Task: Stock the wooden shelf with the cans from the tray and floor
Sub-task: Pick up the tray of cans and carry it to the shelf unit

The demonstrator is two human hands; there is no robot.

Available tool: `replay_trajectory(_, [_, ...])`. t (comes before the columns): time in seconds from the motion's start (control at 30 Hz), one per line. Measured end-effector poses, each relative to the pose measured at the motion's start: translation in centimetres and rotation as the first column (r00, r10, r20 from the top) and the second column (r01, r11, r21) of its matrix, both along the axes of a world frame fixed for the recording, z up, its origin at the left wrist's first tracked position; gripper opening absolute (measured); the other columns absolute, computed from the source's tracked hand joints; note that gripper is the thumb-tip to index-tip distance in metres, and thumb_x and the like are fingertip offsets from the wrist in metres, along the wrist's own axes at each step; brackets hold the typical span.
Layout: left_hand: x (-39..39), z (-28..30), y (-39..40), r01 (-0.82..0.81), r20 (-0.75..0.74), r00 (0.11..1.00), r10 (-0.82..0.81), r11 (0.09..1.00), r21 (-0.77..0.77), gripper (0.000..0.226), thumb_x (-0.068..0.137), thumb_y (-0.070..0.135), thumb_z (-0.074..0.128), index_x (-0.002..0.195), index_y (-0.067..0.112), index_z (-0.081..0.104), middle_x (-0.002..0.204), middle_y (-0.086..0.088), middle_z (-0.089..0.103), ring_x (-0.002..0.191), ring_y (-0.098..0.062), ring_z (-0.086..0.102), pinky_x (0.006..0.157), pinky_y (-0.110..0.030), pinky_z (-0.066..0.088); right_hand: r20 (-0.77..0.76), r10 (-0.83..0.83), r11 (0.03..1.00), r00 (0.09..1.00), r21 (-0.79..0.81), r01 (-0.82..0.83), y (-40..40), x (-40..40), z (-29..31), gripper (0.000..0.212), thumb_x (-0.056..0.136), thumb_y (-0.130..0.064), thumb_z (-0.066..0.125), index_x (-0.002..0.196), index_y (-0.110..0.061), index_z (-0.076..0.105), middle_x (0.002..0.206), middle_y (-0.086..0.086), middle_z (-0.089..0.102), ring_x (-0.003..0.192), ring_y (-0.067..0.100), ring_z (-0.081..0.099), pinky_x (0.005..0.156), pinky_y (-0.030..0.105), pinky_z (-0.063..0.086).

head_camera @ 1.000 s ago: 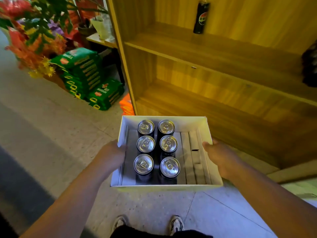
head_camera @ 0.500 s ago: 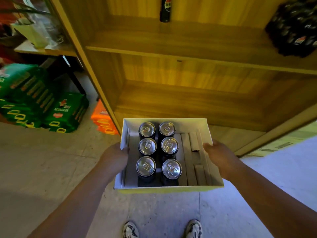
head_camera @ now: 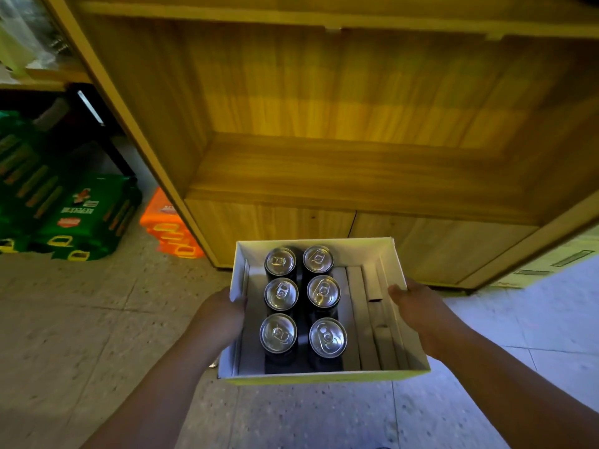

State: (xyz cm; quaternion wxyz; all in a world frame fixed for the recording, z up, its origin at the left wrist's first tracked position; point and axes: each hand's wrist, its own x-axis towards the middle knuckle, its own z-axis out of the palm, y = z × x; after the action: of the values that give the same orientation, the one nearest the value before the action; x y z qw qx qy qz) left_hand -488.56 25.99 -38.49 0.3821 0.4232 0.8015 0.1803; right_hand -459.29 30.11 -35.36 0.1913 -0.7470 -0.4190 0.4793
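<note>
Cans [head_camera: 303, 304] unlabelled on top, both hands' grip clamped on tray [head_camera: 411, 361], L [head_camera: 223, 314], R [head_camera: 418, 311].

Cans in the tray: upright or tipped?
Upright. All six cans show round silver tops with pull tabs facing the camera, in two rows of three inside the white tray.

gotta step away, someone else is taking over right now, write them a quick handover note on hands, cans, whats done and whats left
Left hand grips the left wall of the white tray; right hand grips the right wall. The tray is held off the floor in front of the wooden shelf.
Six cans stand upright in the tray, two columns of three, on its left side; the right side holds only cardboard strips.
Done: tray brought up to the shelf. The shelf board in view holds no cans.
Left: move all six cans onto the shelf. No loose cans on the floor are in view.
</note>
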Motion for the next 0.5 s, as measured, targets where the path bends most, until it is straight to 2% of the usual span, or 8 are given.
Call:
replay_trajectory(0.07, [0.2, -4.0, 0.2, 0.007, 0.005, 1.000, -0.007, 1.000, 0.005, 0.022, 0.101, 0.029, 0.046, 0.094, 0.016, 0.063, 0.087, -0.002, 0.060, 0.077, -0.018, 0.056, 0.065, -0.031, 0.040, -0.022, -0.008, 1.000, 1.000, -0.012, 0.008, 0.0, 0.1, -3.6, 0.039, 0.104, -0.016, 0.043, 0.142, -0.011, 0.048, 0.104, 0.005, 0.052, 0.086, 0.015, 0.049, 0.078, 0.029, 0.037])
replay_trajectory(0.13, [0.3, -8.0, 0.4, 0.020, 0.001, 1.000, -0.020, 1.000, 0.005, 0.022, 0.100, 0.028, 0.046, 0.084, 0.023, 0.060, 0.081, 0.003, 0.057, 0.074, -0.016, 0.054, 0.065, -0.031, 0.040, -0.029, -0.015, 0.999, 0.999, -0.040, 0.014, 0.1, 0.3, -7.6, 0.037, 0.104, -0.016, 0.043, 0.140, -0.008, 0.050, 0.100, 0.006, 0.052, 0.090, 0.018, 0.047, 0.082, 0.033, 0.039])
replay_trajectory(0.23, [0.5, -14.1, 1.0, 0.040, -0.013, 0.999, -0.040, 0.999, -0.007, 0.028, 0.101, 0.028, 0.046, 0.074, 0.028, 0.054, 0.078, 0.006, 0.055, 0.078, -0.023, 0.055, 0.072, -0.032, 0.044, -0.027, -0.022, 0.998, 0.999, -0.067, 0.021, 0.5, 0.6, -13.7, 0.037, 0.104, -0.020, 0.042, 0.138, -0.008, 0.050, 0.096, 0.007, 0.051, 0.086, 0.019, 0.046, 0.089, 0.038, 0.042])
replay_trajectory(0.33, [0.6, -20.2, 1.8, 0.034, -0.016, 0.999, -0.035, 0.999, -0.034, 0.018, 0.101, 0.029, 0.046, 0.092, 0.022, 0.059, 0.091, -0.005, 0.062, 0.083, -0.027, 0.057, 0.078, -0.035, 0.047, -0.025, -0.025, 0.998, 0.999, -0.051, 0.024, 1.2, 0.8, -20.2, 0.039, 0.104, -0.020, 0.041, 0.142, -0.010, 0.048, 0.100, 0.006, 0.052, 0.091, 0.019, 0.046, 0.085, 0.034, 0.037])
replay_trajectory(0.43, [0.5, -26.8, 2.7, 0.017, -0.033, 0.999, -0.019, 0.997, -0.074, 0.032, 0.101, 0.029, 0.047, 0.118, 0.006, 0.061, 0.113, -0.019, 0.065, 0.102, -0.036, 0.061, 0.079, -0.033, 0.045, -0.034, -0.010, 0.999, 0.999, -0.044, 0.009, 1.7, 0.8, -26.8, 0.039, 0.104, -0.020, 0.041, 0.142, -0.013, 0.048, 0.101, 0.006, 0.053, 0.091, 0.019, 0.048, 0.084, 0.033, 0.038])
replay_trajectory(0.5, [0.7, -30.8, 3.4, 0.014, -0.049, 0.999, -0.019, 0.995, -0.098, 0.036, 0.101, 0.028, 0.047, 0.123, 0.001, 0.057, 0.121, -0.023, 0.062, 0.111, -0.037, 0.059, 0.081, -0.032, 0.042, -0.041, -0.002, 0.999, 0.999, -0.035, 0.001, 2.1, 0.8, -31.0, 0.036, 0.104, -0.019, 0.041, 0.138, -0.013, 0.051, 0.094, 0.002, 0.054, 0.084, 0.015, 0.048, 0.081, 0.033, 0.039])
